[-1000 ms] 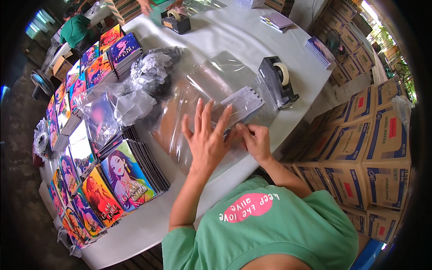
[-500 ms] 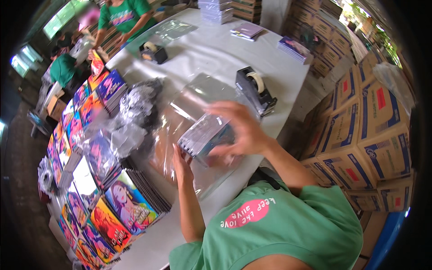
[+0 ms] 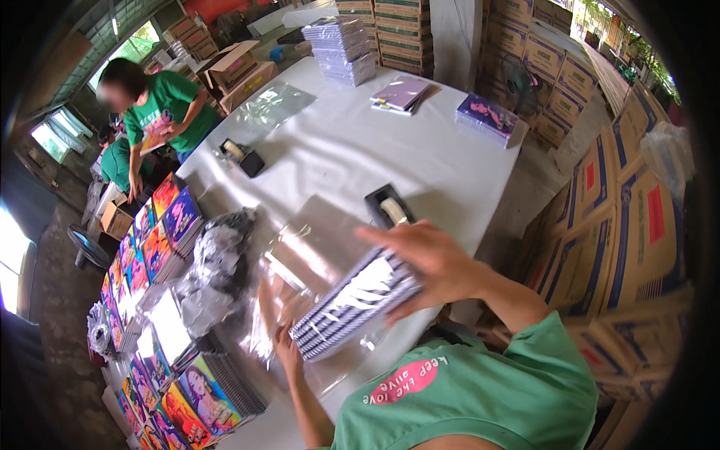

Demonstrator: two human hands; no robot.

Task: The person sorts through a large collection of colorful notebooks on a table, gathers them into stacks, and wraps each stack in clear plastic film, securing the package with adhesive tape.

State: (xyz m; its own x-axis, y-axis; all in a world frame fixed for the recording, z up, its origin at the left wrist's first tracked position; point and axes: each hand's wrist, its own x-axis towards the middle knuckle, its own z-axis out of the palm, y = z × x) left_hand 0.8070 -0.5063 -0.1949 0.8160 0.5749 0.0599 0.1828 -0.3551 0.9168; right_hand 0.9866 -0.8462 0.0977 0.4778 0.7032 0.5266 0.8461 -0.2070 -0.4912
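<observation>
A stack of spiral-bound notebooks [image 3: 352,306] in shiny clear plastic is tilted over the table, with its rows of bindings showing. My right hand [image 3: 446,270] clasps its right end, thumb below and fingers stretched over the top. Against the lower left end, the fingers of my left hand [image 3: 285,349] press and support the stack. Clear plastic sheets [image 3: 330,225] lie beneath and beyond it. Just past my right hand stands a black tape dispenser [image 3: 390,206], partly hidden by the hand.
Stacked colourful notebooks [image 3: 199,397] and crumpled plastic [image 3: 206,274] line the left side. A second tape dispenser [image 3: 244,159], wrapped stacks [image 3: 341,52] and purple notebooks [image 3: 484,120] stand farther off. Cartons [image 3: 637,202] rise at right. A co-worker in green [image 3: 169,109] stands far left.
The stack has turned in my hands, so its spiral bindings now face up. My right hand has moved from above it to its right end. The view has shifted, showing more of the room.
</observation>
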